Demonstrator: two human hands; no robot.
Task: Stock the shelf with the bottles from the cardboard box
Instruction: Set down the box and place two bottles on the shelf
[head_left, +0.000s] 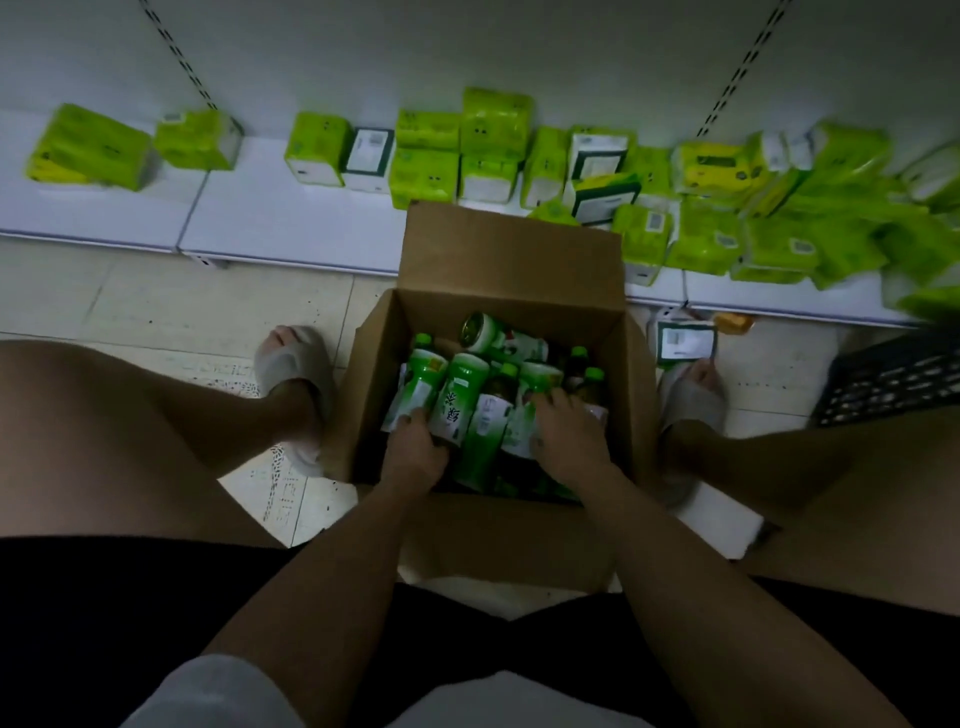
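Observation:
An open cardboard box (511, 249) stands on the floor between my feet, holding several green-labelled bottles (470, 389) lying jumbled on their sides. Both hands reach down into it. My left hand (415, 449) curls around the lower end of a bottle at the box's left side. Resting on a green bottle at the right, my right hand (569, 434) has its fingers bent over it. The low white shelf (270, 223) runs across behind the box.
Many green tissue packs (691, 197) lie along the shelf, piled thickest at the right. A dark plastic crate (893, 379) sits on the floor at the right. One pack (685, 340) lies on the tiled floor by my right foot.

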